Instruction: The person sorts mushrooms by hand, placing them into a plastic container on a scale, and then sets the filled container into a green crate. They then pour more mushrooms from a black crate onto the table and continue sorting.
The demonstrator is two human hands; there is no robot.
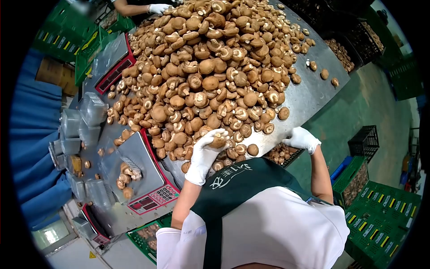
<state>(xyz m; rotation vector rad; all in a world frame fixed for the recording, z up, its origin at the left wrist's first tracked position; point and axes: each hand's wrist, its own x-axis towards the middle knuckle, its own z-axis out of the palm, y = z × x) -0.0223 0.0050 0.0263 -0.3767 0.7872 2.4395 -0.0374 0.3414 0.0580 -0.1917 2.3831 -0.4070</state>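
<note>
My left hand (205,154), in a white glove, is closed around a brown shiitake mushroom (218,142) at the near edge of the pile. The big heap of shiitake mushrooms (210,83) covers the metal table, caps and pale stems facing every way. My right hand (303,139), also gloved, is at the table's near right edge with its fingers stretched out and no mushroom visible in them. Just below its fingertips, a dark crate of mushrooms (281,154) shows partly, the rest hidden by my apron.
To the left, a red-framed scale (154,197) carries a clear plastic tray with several mushrooms (127,179). Stacked clear trays (93,110) and another scale (115,69) stand beyond. A co-worker's gloved hand (159,8) is at the far side. Green crates (380,215) stand right.
</note>
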